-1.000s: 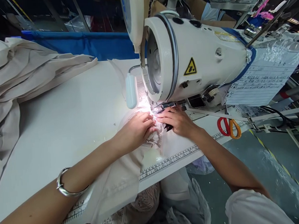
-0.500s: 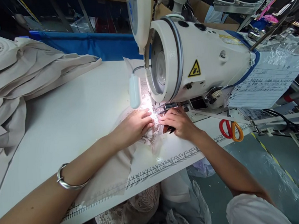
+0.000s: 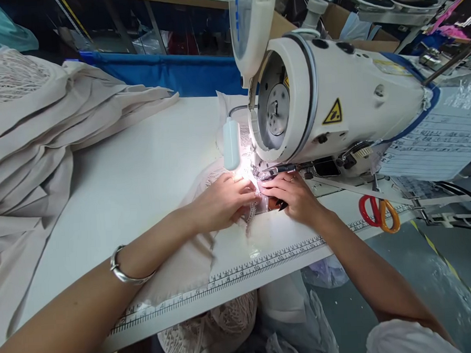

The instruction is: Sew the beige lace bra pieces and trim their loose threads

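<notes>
My left hand (image 3: 227, 200) lies on pale pink lace fabric (image 3: 251, 213), its fingers bent and pressing it beside the needle area of a white sewing machine (image 3: 345, 91). Across from it, my right hand (image 3: 295, 194) pinches the right edge of the lace close to the presser foot. Under the right fingers shows a brown thing with a black pointed tip (image 3: 283, 205), mostly hidden. A small white lamp (image 3: 231, 145) throws bright glare over the needle, so stitches cannot be made out. Plain beige cloth (image 3: 181, 274) joined to the work spreads under my left forearm.
Beige garments (image 3: 28, 129) are heaped at the left of the white table (image 3: 140, 160). A measuring tape (image 3: 233, 279) runs along its front edge. Red and orange handled scissors (image 3: 379, 213) hang at the right, near a written sheet (image 3: 427, 140). More fringed cloth (image 3: 211, 325) lies on the lap.
The view has swung left, shifting everything rightward. The disc inside the machine's open head was blurred and now looks sharp. My left hand covers more of the lace.
</notes>
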Action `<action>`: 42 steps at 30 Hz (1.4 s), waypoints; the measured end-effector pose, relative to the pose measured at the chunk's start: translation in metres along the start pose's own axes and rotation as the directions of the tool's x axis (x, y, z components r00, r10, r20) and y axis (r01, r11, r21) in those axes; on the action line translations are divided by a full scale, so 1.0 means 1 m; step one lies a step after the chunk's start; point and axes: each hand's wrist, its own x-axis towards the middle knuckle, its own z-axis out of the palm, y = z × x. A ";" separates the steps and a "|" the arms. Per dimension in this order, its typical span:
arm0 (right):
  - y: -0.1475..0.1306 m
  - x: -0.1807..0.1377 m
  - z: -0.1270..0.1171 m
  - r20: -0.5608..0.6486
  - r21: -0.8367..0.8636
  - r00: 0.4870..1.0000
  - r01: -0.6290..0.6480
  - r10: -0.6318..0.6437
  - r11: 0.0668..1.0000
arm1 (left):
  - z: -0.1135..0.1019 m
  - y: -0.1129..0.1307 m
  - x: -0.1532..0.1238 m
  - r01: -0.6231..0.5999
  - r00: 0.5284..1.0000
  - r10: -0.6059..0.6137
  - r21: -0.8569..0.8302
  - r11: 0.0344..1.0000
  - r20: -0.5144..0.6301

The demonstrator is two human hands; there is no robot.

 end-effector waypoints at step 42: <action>-0.005 0.000 0.000 0.052 -0.097 0.999 -0.002 0.007 0.995 | 0.004 0.016 0.001 0.162 0.983 -0.138 0.231 0.959 -0.117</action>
